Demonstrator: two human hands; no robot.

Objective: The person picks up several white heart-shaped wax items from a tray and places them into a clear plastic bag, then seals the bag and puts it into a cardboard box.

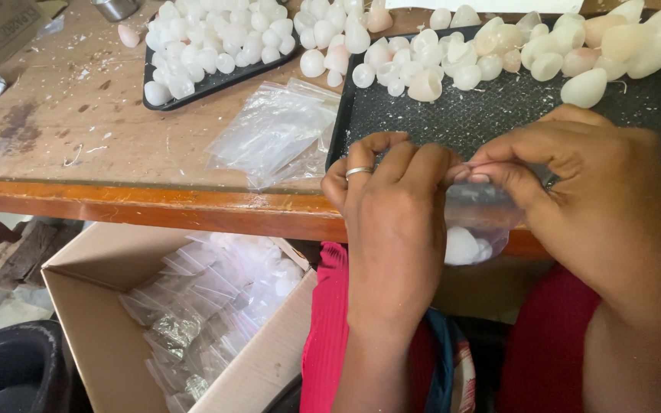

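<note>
My left hand (392, 206) and my right hand (583, 191) meet at the table's front edge and pinch the top of a small clear plastic bag (477, 222). A few white egg-shaped pieces (464, 246) lie at the bottom of the bag, which hangs between the hands. A silver ring sits on a finger of my left hand. Behind the hands lies a black tray (491, 107) with several white and pinkish egg-shaped pieces (468, 57) piled along its far side.
A second black tray (193, 88) of white pieces stands at the back left. A loose pile of empty clear bags (277, 134) lies on the wooden table (78, 130). Below the table's edge stands an open cardboard box (101, 321) with several filled bags.
</note>
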